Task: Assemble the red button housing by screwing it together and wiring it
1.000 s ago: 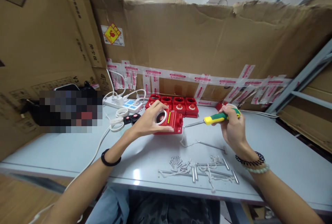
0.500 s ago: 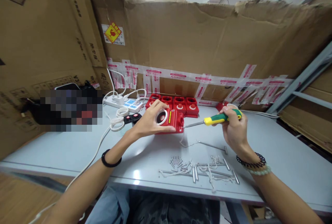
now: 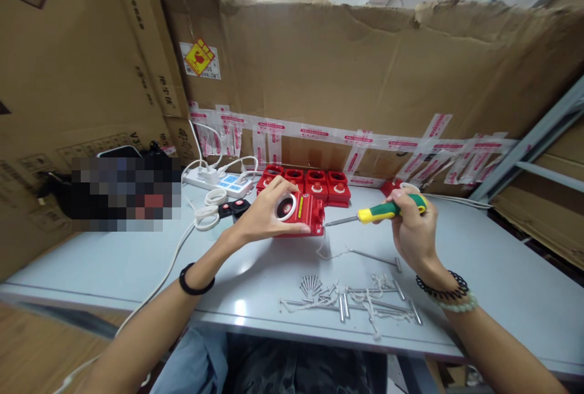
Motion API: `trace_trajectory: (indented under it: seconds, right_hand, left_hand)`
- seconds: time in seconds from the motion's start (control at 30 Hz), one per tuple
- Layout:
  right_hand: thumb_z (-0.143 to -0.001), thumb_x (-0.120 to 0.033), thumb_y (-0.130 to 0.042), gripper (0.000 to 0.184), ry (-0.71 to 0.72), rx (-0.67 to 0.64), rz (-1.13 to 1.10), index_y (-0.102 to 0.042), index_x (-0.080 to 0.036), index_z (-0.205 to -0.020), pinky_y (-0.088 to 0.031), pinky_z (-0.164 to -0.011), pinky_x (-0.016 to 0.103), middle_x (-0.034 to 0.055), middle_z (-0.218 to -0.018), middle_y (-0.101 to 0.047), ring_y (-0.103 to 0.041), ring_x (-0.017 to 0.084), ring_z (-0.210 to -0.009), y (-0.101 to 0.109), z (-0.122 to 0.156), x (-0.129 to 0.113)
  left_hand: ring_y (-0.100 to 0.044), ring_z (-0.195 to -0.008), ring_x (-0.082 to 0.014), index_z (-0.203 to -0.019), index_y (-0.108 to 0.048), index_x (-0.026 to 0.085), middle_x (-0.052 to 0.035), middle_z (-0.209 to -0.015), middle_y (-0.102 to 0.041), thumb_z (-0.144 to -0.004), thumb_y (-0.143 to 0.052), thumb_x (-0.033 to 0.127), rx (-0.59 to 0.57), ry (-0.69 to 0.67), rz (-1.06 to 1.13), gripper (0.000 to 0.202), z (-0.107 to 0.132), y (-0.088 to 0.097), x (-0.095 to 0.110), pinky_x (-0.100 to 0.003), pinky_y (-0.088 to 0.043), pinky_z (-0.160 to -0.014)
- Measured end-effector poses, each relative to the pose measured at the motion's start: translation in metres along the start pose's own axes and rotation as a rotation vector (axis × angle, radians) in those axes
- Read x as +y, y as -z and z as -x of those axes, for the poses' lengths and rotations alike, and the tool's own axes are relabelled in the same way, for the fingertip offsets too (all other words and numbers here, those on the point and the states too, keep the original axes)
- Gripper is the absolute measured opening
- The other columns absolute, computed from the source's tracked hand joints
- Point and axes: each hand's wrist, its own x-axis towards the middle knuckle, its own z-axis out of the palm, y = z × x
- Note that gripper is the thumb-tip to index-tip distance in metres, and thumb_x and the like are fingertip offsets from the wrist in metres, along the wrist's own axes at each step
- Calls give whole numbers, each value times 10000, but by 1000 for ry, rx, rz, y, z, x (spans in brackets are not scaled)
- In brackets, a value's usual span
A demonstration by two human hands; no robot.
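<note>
My left hand (image 3: 264,211) grips a red box (image 3: 312,211) with a round white-rimmed opening, its thumb along the near side and its fingers over the top. In my right hand (image 3: 414,230) is a screwdriver (image 3: 387,209) with a green and yellow handle. Its shaft points left, and the tip meets the box's right end near a corner hole. A thin white string (image 3: 325,251) runs down from that corner to a metal T-shaped rod (image 3: 374,256) on the table. Behind the box stands a row of several similar red boxes (image 3: 338,192).
Screws (image 3: 311,285) and more metal rods with string (image 3: 383,306) lie at the table's (image 3: 191,297) front. A power strip (image 3: 219,180) with white cables and a black item with red buttons (image 3: 232,207) sit left. Cardboard (image 3: 347,72) walls the back.
The screwdriver's tip stays at the box's corner, with only a very slight shift of the handle and my right hand. My left hand keeps its hold on the box.
</note>
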Motion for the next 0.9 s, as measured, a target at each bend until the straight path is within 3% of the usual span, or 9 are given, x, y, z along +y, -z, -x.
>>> trace_trajectory:
  seconds: [0.27, 0.5, 0.67, 0.77, 0.83, 0.9]
  right_hand:
    - [-768, -309, -653, 178, 204, -34, 257, -585, -183, -662, -434, -439, 232, -22, -622, -536, -506, 90, -474, -3, 15, -12]
    - [-783, -302, -570, 100, 230, -269, 135, -541, -208, -769, -453, -591, 299, -2, -719, -543, -544, 152, -660, 1, 12, -16]
    - [-762, -267, -625, 133, 392, -154, 398, -526, -223, -841, -385, -487, 247, -35, -666, -516, -471, 110, -537, 2, 12, -20]
    - [-746, -263, -652, 127, 488, -43, 542, -536, -211, -737, -331, -425, 229, -61, -559, -471, -413, 87, -449, 4, 9, -20]
    - [-766, -312, -629, 205, 453, -58, 656, -523, -198, -633, -321, -422, 230, -58, -518, -429, -388, 83, -440, 8, 4, -18]
    - [-805, -355, -570, 213, 323, -176, 686, -524, -198, -668, -357, -436, 232, -56, -524, -419, -403, 90, -448, 14, -2, -17]
  left_hand:
    - [-509, -869, -194, -947, -492, 199, -25, -951, -500, -648, -730, 544, 31, 34, -6, 515, -1, 0, -1, -330, -426, -794]
    - [-508, -872, -190, -948, -495, 204, -22, -954, -505, -654, -725, 540, 37, 45, -5, 502, -1, 1, -3, -330, -426, -792]
    - [-508, -864, -190, -945, -492, 206, -18, -947, -505, -660, -714, 545, 36, 69, 6, 495, -1, 1, -4, -339, -427, -789]
    - [-508, -877, -195, -949, -494, 207, -21, -951, -509, -662, -711, 543, 29, 73, 19, 492, 0, 2, -4, -344, -428, -793]
    - [-511, -881, -198, -948, -496, 206, -23, -960, -511, -654, -714, 545, 27, 78, 13, 498, 0, 2, -3, -349, -430, -798]
    - [-513, -884, -199, -944, -497, 203, -25, -970, -511, -652, -714, 549, 28, 84, 2, 501, 0, 2, -3, -351, -430, -801]
